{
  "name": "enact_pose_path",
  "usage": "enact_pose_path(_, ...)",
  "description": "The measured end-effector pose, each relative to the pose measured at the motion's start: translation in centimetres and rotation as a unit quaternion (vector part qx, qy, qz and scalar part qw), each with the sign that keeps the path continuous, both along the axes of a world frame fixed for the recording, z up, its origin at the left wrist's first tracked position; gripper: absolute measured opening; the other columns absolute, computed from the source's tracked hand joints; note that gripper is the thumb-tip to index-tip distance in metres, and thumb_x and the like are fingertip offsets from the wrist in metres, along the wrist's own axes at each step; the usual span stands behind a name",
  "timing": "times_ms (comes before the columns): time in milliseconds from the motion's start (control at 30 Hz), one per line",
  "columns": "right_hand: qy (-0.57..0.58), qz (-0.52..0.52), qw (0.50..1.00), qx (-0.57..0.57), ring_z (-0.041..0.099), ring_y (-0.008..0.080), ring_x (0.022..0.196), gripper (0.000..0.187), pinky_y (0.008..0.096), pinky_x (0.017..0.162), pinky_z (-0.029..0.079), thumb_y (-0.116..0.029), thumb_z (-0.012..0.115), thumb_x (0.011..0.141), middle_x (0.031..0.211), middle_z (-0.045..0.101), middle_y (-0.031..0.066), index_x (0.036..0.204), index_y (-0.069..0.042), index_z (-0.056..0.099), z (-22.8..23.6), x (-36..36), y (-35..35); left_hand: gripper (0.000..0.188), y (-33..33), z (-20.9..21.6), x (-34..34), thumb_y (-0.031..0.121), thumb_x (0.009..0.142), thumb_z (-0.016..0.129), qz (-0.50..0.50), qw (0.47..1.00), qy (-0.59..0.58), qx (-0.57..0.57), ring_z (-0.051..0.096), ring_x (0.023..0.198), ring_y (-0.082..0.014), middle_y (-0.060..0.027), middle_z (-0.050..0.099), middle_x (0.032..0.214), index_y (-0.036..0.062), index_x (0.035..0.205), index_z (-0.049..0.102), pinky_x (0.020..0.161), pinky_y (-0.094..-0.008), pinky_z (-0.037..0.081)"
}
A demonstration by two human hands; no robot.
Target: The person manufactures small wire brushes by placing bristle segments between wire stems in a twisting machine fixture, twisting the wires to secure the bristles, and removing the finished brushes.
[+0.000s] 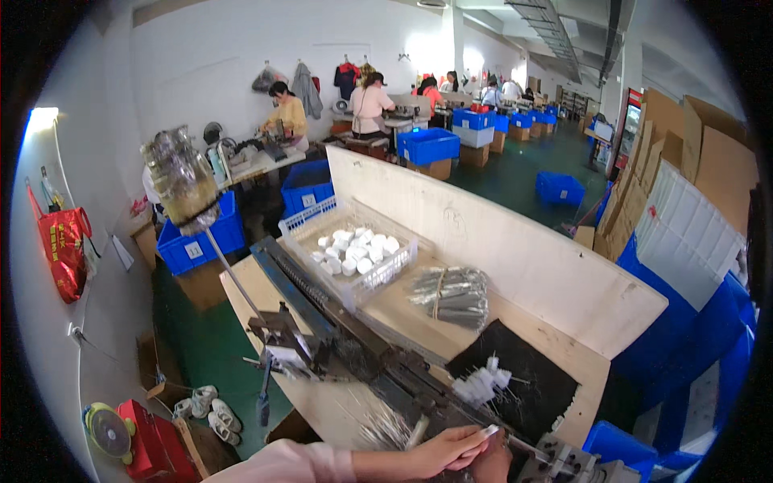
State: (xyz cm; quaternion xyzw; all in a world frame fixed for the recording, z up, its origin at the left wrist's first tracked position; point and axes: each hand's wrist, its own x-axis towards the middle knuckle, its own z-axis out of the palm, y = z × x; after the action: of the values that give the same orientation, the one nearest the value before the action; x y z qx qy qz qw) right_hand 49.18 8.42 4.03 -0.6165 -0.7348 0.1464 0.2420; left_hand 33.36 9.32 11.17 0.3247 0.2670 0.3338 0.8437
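Observation:
My left hand (pixel 441 452) reaches in from the lower edge, its fingers pinched on a small white piece (pixel 489 431). Close against it is my right hand (pixel 493 462), with curled fingers partly hidden; what it grips cannot be made out. Both hands are over the near end of a dark metal bench machine (pixel 411 386). Just beyond them, white cylindrical pieces with thin metal stems (pixel 483 383) lie heaped on a black mat (pixel 541 370). Loose thin metal rods (pixel 386 428) are scattered left of my hands.
A white basket (pixel 364 286) of white cylinders and a banded bundle of metal rods (pixel 460 296) sit on the wooden bench, before an upright board (pixel 483 229). Metal fittings (pixel 555 462) stand at right. Blue crates (pixel 427 146), cartons (pixel 721 161) and several people working surround the bench.

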Motion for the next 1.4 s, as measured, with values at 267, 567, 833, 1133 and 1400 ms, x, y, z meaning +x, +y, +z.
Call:
enact_pose_path(267, -0.073, 0.038, 0.997, 0.011, 0.059, 0.0353, 0.082, 0.02, 0.0442, 0.064, 0.052, -0.008, 0.055, 0.076, 0.091, 0.055, 0.0168, 0.094, -0.003, 0.051, 2.3, 0.1, -3.5, 0.032, 0.5, -0.9, 0.9, 0.034, 0.1, 0.047, 0.029, 0.997, 0.048, -0.06, 0.03, 0.045, -0.0051, 0.0046, 0.036, 0.059, 0.0055, 0.086, 0.053, 0.041, -0.0221, 0.021)
enact_pose_path(567, -0.102, 0.123, 0.983, -0.089, 0.062, 0.0328, 0.076, 0.012, 0.043, 0.063, 0.051, -0.002, 0.057, 0.074, 0.081, 0.059, 0.0147, 0.084, -0.003, 0.05, 10.4, 2.8, -6.6, 0.027, 1.1, -1.3, 1.6, 0.028, 0.1, 0.049, 0.135, 0.989, 0.055, -0.012, 0.031, 0.048, -0.0039, 0.0054, 0.036, 0.06, 0.0063, 0.085, 0.054, 0.042, -0.0206, 0.024)
enact_pose_path(833, -0.08, 0.066, 0.989, 0.105, 0.062, 0.0369, 0.081, 0.018, 0.039, 0.073, 0.05, -0.007, 0.06, 0.082, 0.084, 0.063, 0.019, 0.099, -0.001, 0.063, 12.2, 0.9, 5.3, 0.024, 0.6, -2.0, 1.2, 0.024, 0.1, 0.049, 0.242, 0.967, 0.058, 0.053, 0.029, 0.047, -0.0037, 0.0058, 0.038, 0.058, 0.0065, 0.085, 0.058, 0.043, -0.0206, 0.022)
enact_pose_path(1133, -0.027, 0.06, 0.998, -0.022, 0.062, 0.0388, 0.084, 0.017, 0.0414, 0.074, 0.048, -0.008, 0.058, 0.085, 0.087, 0.063, 0.0234, 0.098, 0.0, 0.065, 11.9, 0.7, 6.8, 0.027, 1.3, -1.6, 0.5, 0.025, 0.1, 0.049, 0.179, 0.979, 0.087, 0.039, 0.029, 0.047, -0.0044, 0.0054, 0.039, 0.056, 0.0058, 0.083, 0.058, 0.043, -0.0223, 0.022)
enact_pose_path(1400, -0.045, 0.047, 0.998, -0.027, 0.058, 0.0423, 0.09, 0.014, 0.0471, 0.078, 0.046, -0.01, 0.056, 0.086, 0.092, 0.061, 0.0234, 0.095, 0.0, 0.06, 13.6, 0.9, 6.5, 0.026, 2.7, -1.3, 0.9, 0.024, 0.099, 0.049, 0.053, 0.997, 0.063, -0.012, 0.031, 0.048, -0.0054, 0.0054, 0.04, 0.058, 0.0047, 0.085, 0.058, 0.044, -0.0229, 0.023)
